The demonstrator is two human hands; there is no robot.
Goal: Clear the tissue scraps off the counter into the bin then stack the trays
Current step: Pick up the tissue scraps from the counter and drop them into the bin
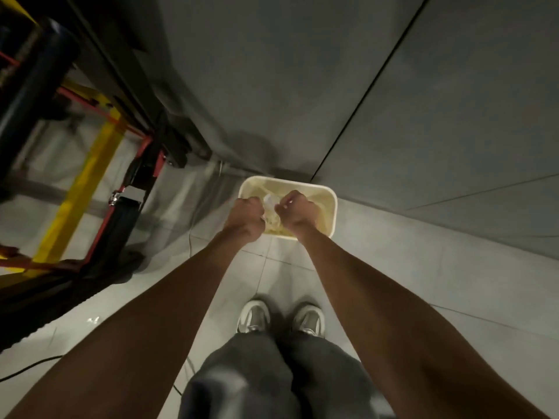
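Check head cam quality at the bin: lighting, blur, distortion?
Head view: dim overall, the bin brightest; trousers at the bottom edge blurred; wide-angle stretch toward the corners; tissue scraps between the left hand and right hand washed out, soft.

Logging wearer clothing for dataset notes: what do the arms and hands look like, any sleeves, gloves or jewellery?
Both forearms are bare, with no sleeves in view. The left hand and right hand are ungloved; no watch, bracelet or ring shows.
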